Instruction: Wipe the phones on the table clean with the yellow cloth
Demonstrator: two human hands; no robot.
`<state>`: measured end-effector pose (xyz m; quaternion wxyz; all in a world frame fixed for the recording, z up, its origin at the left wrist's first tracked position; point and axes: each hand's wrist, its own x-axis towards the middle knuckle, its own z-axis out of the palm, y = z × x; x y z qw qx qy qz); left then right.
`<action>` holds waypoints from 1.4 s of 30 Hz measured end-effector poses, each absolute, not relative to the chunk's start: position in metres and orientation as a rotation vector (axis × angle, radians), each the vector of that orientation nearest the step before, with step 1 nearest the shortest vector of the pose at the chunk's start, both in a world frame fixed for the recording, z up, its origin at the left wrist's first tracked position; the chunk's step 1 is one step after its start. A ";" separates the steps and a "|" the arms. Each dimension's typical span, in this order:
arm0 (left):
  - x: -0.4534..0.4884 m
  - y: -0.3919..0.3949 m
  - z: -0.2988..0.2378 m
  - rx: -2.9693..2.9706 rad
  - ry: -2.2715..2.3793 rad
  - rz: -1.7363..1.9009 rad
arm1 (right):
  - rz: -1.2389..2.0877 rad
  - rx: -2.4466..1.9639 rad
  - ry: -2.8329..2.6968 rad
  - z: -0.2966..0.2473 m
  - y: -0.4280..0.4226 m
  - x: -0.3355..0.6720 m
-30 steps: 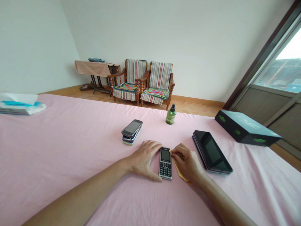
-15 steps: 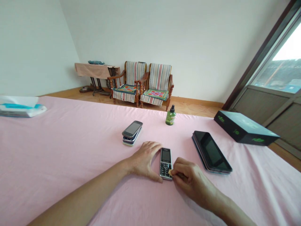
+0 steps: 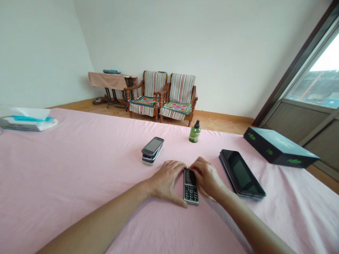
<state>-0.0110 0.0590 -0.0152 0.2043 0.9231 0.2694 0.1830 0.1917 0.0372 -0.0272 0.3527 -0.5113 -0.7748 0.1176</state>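
On the pink sheet (image 3: 79, 158): both hands at the lone keypad phone (image 3: 191, 187)

Near the middle of the sheet, the black keypad phone lies flat between my hands, screen up, keys toward me. My left hand (image 3: 165, 181) is open, its spread fingertips (image 3: 182, 165) resting right at the phone's left edge. My right hand (image 3: 206, 177) is closed down, fingers curled over the phone's top right corner. A tan cloth (image 3: 206, 196) shows only as a sliver beneath that hand, just right of the phone; I cannot tell whether my fingers pinch it.

State of the lot: this phone is the only item under my hands. A stack of smartphones (image 3: 152, 151) sits ahead and to the left, and a stack of black tablets (image 3: 241, 173) lies to the right, neither touched. No smears or dust can be made out on the phone at this size, so its condition stays unknown. Farther out stand a green spray bottle (image 3: 194, 134) and a black box with green lettering (image 3: 278, 148).
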 end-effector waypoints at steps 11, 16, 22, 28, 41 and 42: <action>-0.011 0.060 -0.019 2.568 0.736 0.540 | 0.466 -1.196 -2.106 -0.015 -0.008 0.182; -0.011 0.060 -0.019 2.570 0.731 0.549 | 0.398 -1.222 -2.047 -0.015 0.017 0.182; -0.010 0.059 -0.017 2.575 0.707 0.558 | 0.363 -1.163 -2.123 -0.025 0.029 0.180; -0.010 0.059 -0.017 2.575 0.708 0.561 | 0.372 -1.125 -2.221 -0.018 0.007 0.175; -0.010 0.059 -0.020 2.570 0.728 0.553 | 0.352 -1.255 -2.352 -0.011 -0.031 0.164; -0.010 0.059 -0.020 2.567 0.729 0.557 | 0.355 -1.261 -2.359 -0.011 -0.033 0.163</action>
